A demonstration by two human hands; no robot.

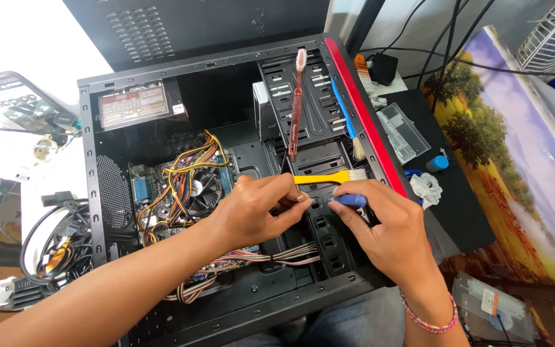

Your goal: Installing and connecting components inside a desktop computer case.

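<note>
**Both hands meet at the drive cage of an open computer case**

You work over a black computer case (226, 308) lying on its side with the side panel off. Your left hand (252, 212) reaches in from the lower left, its fingers curled and the thumb and fingertips pinched together at a slot in the drive cage (319, 115). What they pinch is too small to make out. Your right hand (387, 228) comes in from the lower right and closes around a blue-handled tool (349, 200), whose handle shows between thumb and forefinger; its tip is hidden behind your left fingertips. The two hands are nearly touching at that spot.

A yellow brush (329, 178) lies across the cage just above your fingers, bristles to the right. A red toothbrush (297, 103) rests lengthwise on the cage farther up, well apart from both hands. A blue brush (345, 119) lies along the red front edge of the case.

Left of your left hand sits the circuit board with its round fan (202, 189), crossed by yellow and red wires (181, 167). The power supply (136, 106) occupies the upper left corner. A woven bracelet (428, 318) circles your right wrist. A clear plastic box (403, 132) lies on the table to the right.
</note>
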